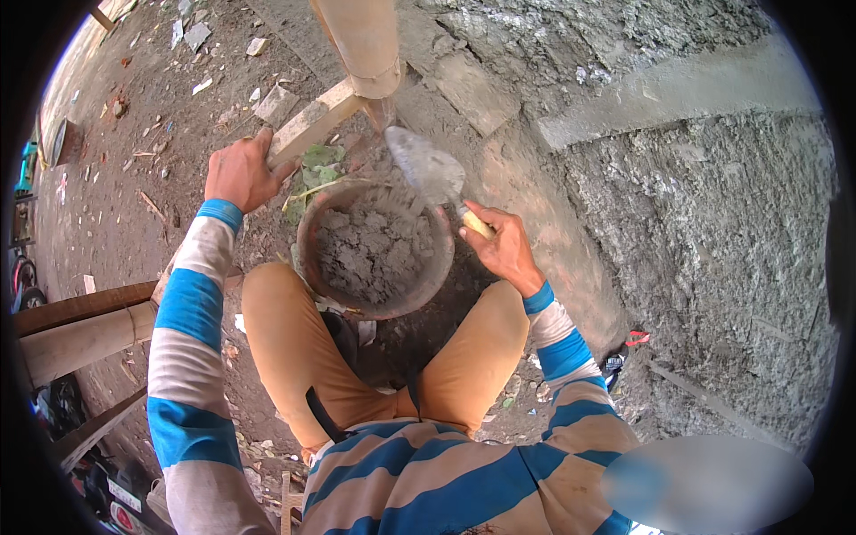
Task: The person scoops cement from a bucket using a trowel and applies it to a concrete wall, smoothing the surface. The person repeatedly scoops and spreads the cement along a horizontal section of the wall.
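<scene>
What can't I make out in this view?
Head view:
Grey metal trowel blade: blurred edges.
Floor of round reddish-brown bowl: covered by grey mortar.
Top of tan cylindrical post: cut off by picture edge.
Palm of left hand: hidden by its back.
Lower-right area: masked by blurred grey oval.

Left hand [242, 176] grips (arm [189, 312] outstretched); right hand [506, 250] grips too, palm inward.
</scene>
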The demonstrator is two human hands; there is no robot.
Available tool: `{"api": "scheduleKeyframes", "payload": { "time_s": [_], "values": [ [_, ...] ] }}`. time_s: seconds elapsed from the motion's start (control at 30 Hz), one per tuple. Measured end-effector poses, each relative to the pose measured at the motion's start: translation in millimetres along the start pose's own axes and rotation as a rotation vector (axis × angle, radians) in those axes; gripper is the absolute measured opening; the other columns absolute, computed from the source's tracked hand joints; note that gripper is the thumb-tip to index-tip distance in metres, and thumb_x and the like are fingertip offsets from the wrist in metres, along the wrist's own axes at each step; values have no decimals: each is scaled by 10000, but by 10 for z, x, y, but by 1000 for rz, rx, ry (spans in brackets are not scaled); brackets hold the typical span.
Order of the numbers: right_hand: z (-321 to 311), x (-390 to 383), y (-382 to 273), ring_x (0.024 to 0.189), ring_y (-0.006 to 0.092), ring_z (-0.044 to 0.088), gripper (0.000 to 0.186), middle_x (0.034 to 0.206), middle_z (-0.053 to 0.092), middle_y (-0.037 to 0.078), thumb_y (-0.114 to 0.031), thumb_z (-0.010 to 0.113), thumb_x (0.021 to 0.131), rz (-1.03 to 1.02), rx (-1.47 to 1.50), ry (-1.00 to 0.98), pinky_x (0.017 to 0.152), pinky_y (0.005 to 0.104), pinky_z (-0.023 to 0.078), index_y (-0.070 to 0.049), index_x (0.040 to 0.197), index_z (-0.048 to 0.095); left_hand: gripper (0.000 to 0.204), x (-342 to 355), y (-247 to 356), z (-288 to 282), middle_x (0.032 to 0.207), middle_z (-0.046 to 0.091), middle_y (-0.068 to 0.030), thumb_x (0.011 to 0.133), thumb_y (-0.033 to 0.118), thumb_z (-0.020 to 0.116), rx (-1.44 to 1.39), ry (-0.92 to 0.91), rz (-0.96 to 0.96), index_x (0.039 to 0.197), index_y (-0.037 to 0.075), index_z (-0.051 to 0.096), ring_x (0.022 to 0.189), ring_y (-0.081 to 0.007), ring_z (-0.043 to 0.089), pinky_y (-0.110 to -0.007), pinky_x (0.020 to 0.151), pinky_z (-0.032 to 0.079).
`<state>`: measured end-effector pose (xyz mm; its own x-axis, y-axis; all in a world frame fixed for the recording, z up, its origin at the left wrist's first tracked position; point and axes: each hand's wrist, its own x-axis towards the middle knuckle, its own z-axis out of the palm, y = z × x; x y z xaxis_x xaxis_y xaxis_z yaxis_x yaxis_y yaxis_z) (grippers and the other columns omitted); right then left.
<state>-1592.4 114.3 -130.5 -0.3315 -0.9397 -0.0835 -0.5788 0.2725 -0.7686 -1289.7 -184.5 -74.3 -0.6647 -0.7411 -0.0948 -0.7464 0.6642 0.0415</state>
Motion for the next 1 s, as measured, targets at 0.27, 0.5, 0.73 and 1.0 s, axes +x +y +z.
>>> {"api": "scheduleKeyframes", "payload": {
  "time_s": [0.27, 0.5, 0.73, 1.0],
  "values": [
    [107, -467, 591, 964, 424, 731, 470, 1007, 716, 328, -178, 698, 907, 489, -43, 127, 856, 425, 561, 106, 1278, 644, 547, 56, 17, 42, 849, 726, -226, 897, 554, 692, 17, -2, 20, 1077, 40, 645, 825, -412, 720, -515, 745, 559],
    [285, -283, 364, 507, 294, 675, 373, 665, 669, 214, -157, 665, 945, 569, 44, 56, 530, 408, 533, 119, 1195, 645, 524, -6, -87, 74, 835, 724, -224, 890, 527, 709, 19, 38, 33, 1049, 34, 632, 796, -416, 718, -513, 738, 558],
    [398, 514, 635, 414, 224, 593, 238, 627, 636, 149, -115, 645, 961, 508, 210, 136, 404, 383, 459, 116, 1014, 627, 488, 34, -13, 72, 829, 720, -230, 882, 485, 728, -1, 28, 30, 1022, 31, 620, 798, -426, 714, -521, 737, 555],
    [375, 551, 678, 403, 157, 550, 245, 619, 608, 98, -130, 636, 967, 511, 387, 93, 355, 351, 425, 112, 937, 668, 489, 47, -25, 98, 833, 723, -222, 881, 493, 724, -1, 51, 49, 1034, 39, 629, 808, -421, 716, -522, 740, 555]
  ]
}}
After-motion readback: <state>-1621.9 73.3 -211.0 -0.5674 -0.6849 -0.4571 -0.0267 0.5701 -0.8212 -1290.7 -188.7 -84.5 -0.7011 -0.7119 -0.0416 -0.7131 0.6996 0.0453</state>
